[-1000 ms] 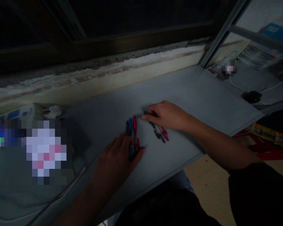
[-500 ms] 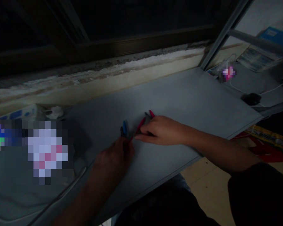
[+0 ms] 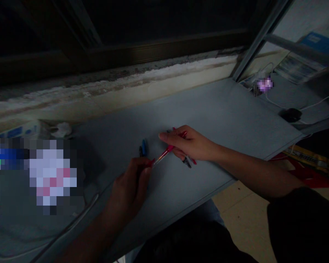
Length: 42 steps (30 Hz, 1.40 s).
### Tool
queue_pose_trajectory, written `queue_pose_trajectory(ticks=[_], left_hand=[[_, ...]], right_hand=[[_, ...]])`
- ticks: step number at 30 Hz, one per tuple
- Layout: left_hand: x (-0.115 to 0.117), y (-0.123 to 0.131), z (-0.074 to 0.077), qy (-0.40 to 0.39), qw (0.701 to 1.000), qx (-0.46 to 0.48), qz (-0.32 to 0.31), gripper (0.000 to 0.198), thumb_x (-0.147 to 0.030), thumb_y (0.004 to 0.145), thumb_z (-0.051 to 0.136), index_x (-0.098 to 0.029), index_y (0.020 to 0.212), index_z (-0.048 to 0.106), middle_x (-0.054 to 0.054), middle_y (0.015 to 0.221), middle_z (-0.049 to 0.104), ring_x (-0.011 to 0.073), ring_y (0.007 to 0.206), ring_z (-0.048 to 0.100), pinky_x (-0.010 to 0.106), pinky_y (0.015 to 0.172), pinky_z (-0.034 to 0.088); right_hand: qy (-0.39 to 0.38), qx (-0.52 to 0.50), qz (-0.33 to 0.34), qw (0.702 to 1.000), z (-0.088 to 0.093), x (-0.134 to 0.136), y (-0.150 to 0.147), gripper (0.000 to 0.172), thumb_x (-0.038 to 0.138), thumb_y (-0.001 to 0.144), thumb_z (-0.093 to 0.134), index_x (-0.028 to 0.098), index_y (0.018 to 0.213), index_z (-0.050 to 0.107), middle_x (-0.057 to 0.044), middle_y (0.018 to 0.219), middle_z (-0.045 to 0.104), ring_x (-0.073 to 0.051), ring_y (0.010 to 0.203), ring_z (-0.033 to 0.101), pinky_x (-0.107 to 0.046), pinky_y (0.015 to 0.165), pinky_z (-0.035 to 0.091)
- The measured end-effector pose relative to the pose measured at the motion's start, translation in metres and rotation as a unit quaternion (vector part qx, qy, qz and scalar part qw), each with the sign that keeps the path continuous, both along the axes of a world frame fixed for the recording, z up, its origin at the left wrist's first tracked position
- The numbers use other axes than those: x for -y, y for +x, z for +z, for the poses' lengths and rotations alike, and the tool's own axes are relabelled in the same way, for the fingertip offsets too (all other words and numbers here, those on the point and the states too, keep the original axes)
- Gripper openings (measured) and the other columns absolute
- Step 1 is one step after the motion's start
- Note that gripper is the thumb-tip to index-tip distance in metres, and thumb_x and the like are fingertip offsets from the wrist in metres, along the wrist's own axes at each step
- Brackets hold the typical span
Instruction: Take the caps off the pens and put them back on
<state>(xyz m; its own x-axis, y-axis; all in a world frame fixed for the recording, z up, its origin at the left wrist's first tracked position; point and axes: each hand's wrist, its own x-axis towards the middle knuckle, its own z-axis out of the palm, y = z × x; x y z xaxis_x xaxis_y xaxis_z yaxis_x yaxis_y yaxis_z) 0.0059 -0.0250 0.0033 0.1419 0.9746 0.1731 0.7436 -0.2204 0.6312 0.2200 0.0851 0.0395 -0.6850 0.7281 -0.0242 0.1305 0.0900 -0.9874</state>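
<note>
A grey tabletop (image 3: 222, 106) is set along a window, below a dark window frame (image 3: 164, 45) and a strip of flaking paint (image 3: 142, 75). Beige floor tiles (image 3: 244, 226) are seen beyond its near edge. At its far right, a white cable (image 3: 285, 104) and a black object (image 3: 290, 115) are seen on a further surface, the object too dark to be identified. At the left, a large area is hidden by a pixelated patch (image 3: 52, 171).

Both forearms are extended over the tabletop. The right hand (image 3: 189, 144) is closed around the upper barrel of a red pen (image 3: 167, 150), which is held tilted above the tabletop, its lower end pointed toward the left hand (image 3: 130, 184). That end appears to be pinched by the curled fingers of the left hand. A blue pen (image 3: 144, 147) and a black pen (image 3: 140, 151) lie side by side on the tabletop, just beyond the left hand. A dark pen with red parts (image 3: 187, 162) is partly hidden beneath the right hand.
</note>
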Motion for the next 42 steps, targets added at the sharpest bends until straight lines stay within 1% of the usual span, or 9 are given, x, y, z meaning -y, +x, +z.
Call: queue_pose_trajectory(ticks=[7, 14, 18, 23, 26, 30, 35, 38, 42], left_hand=[[-0.006, -0.002, 0.002, 0.082, 0.993, -0.061, -0.056, 0.024, -0.032, 0.107, 0.044, -0.022, 0.099, 0.064, 0.001, 0.080, 0.073, 0.0160, 0.066, 0.070, 0.025, 0.063, 0.055], [0.002, -0.004, 0.016, -0.083, 0.982, 0.075, -0.150, 0.046, -0.033, 0.111, 0.029, -0.024, 0.075, 0.055, -0.005, 0.054, 0.054, 0.0116, 0.044, 0.051, 0.023, 0.044, 0.039], [-0.002, -0.011, 0.014, 0.005, 0.991, 0.042, -0.129, 0.036, -0.032, 0.109, 0.039, -0.022, 0.081, 0.060, -0.003, 0.063, 0.061, 0.0127, 0.051, 0.058, 0.024, 0.051, 0.045], [-0.014, -0.019, 0.010, 0.100, 0.984, -0.063, -0.133, 0.033, -0.032, 0.109, 0.043, -0.021, 0.084, 0.061, 0.000, 0.070, 0.063, 0.0159, 0.062, 0.063, 0.026, 0.057, 0.047], [-0.016, -0.021, 0.008, 0.114, 0.982, -0.095, -0.117, 0.032, -0.031, 0.110, 0.042, -0.020, 0.085, 0.061, 0.000, 0.071, 0.063, 0.0165, 0.063, 0.063, 0.027, 0.057, 0.047], [-0.016, -0.020, 0.005, 0.127, 0.981, -0.113, -0.088, 0.032, -0.029, 0.109, 0.041, -0.020, 0.085, 0.060, 0.002, 0.075, 0.064, 0.0173, 0.066, 0.064, 0.027, 0.061, 0.049], [-0.017, -0.013, 0.005, 0.123, 0.986, -0.083, -0.073, 0.027, -0.026, 0.109, 0.041, -0.019, 0.095, 0.064, 0.004, 0.089, 0.068, 0.0175, 0.078, 0.068, 0.027, 0.072, 0.055], [-0.019, -0.008, 0.005, 0.140, 0.985, -0.064, -0.074, 0.025, -0.025, 0.109, 0.040, -0.019, 0.107, 0.064, 0.007, 0.104, 0.070, 0.0185, 0.092, 0.071, 0.028, 0.080, 0.057], [-0.025, -0.004, -0.006, 0.088, 0.988, -0.043, -0.117, 0.028, -0.031, 0.110, 0.037, -0.021, 0.113, 0.063, 0.004, 0.097, 0.071, 0.0179, 0.082, 0.071, 0.029, 0.074, 0.057]], right_hand=[[-0.065, -0.054, 0.029, 0.996, -0.016, 0.000, -0.003, 0.065, 0.059, 0.103, 0.052, 0.020, 0.052, 0.041, 0.008, 0.041, 0.038, -0.006, 0.038, 0.040, -0.023, 0.049, 0.039], [0.067, -0.062, 0.191, 0.977, 0.011, -0.008, 0.014, 0.042, 0.044, 0.099, 0.065, 0.020, 0.070, 0.046, 0.007, 0.062, 0.041, -0.006, 0.056, 0.038, -0.021, 0.054, 0.034], [0.116, -0.049, 0.143, 0.982, 0.022, -0.015, 0.023, 0.032, 0.041, 0.090, 0.077, 0.016, 0.094, 0.057, 0.000, 0.085, 0.062, -0.009, 0.070, 0.054, -0.022, 0.063, 0.042], [0.129, 0.046, 0.100, 0.986, 0.012, -0.022, 0.024, 0.033, 0.044, 0.102, 0.060, 0.015, 0.085, 0.061, 0.001, 0.073, 0.062, -0.009, 0.063, 0.053, -0.023, 0.061, 0.040], [0.156, 0.023, 0.085, 0.984, 0.008, -0.025, 0.022, 0.036, 0.038, 0.087, 0.080, 0.016, 0.109, 0.063, -0.003, 0.096, 0.070, -0.011, 0.075, 0.059, -0.023, 0.067, 0.044], [0.127, 0.060, 0.086, 0.986, 0.007, -0.026, 0.021, 0.030, 0.043, 0.099, 0.065, 0.014, 0.090, 0.065, 0.000, 0.074, 0.064, -0.009, 0.063, 0.053, -0.023, 0.060, 0.040], [0.121, -0.017, 0.068, 0.990, 0.007, -0.029, 0.024, 0.031, 0.038, 0.089, 0.079, 0.015, 0.103, 0.064, 0.001, 0.082, 0.065, -0.010, 0.068, 0.055, -0.022, 0.062, 0.042], [0.103, -0.008, 0.080, 0.991, 0.009, -0.028, 0.025, 0.030, 0.044, 0.097, 0.068, 0.015, 0.093, 0.064, 0.002, 0.071, 0.062, -0.009, 0.062, 0.054, -0.022, 0.058, 0.040], [0.112, -0.025, 0.066, 0.991, 0.014, -0.025, 0.025, 0.030, 0.043, 0.099, 0.065, 0.014, 0.093, 0.063, 0.001, 0.072, 0.062, -0.009, 0.061, 0.053, -0.021, 0.058, 0.040]])
